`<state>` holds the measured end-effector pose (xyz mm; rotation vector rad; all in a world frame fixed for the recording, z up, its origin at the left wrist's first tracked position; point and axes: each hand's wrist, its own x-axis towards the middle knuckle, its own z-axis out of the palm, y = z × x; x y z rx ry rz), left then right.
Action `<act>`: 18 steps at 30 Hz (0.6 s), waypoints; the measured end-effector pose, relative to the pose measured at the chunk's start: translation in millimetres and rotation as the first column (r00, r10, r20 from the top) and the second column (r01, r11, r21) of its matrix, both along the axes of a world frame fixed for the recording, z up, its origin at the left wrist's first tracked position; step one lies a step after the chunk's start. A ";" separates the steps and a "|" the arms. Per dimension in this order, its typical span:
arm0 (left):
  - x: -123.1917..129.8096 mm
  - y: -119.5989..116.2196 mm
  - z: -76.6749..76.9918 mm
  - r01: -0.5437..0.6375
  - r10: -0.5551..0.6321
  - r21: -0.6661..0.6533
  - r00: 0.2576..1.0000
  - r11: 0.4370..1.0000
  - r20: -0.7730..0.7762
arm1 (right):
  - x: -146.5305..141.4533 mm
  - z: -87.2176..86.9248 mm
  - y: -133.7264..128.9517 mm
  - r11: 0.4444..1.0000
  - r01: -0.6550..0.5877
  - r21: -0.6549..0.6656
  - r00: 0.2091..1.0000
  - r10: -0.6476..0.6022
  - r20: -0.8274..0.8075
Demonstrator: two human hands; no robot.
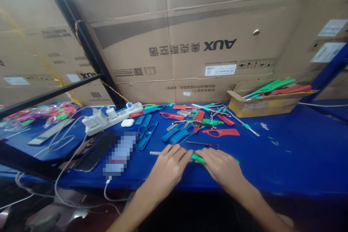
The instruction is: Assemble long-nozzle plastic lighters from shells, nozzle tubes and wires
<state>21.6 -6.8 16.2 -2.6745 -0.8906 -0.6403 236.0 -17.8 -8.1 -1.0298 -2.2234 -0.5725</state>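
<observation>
Both hands are closed around one long-barrelled lighter (198,158) with a green handle, held low over the front of the blue table. My left hand (172,163) wraps its metal barrel, whose tip sticks out to the left. My right hand (220,166) grips the green handle, and a bit of green shows past its far side. Just beyond my hands lies a thin screwdriver (203,144) with a dark red handle. Behind it are a red handle shell (221,132), blue handle shells (181,133) and several metal barrels in a loose pile.
At the back right stands a cardboard box (263,107) of green and red lighters. Leftward are a white power strip (119,116), a white earphone case (127,123), a lit phone (121,156), a dark phone (94,154) and trailing cables. A large carton (176,14) walls off the back.
</observation>
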 end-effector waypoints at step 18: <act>-18.6 0.2 -1.4 -0.040 0.066 -0.401 0.997 0.915 0.050 | 59.1 12.5 -14.3 0.706 -0.125 -0.697 0.942 -0.137 -0.308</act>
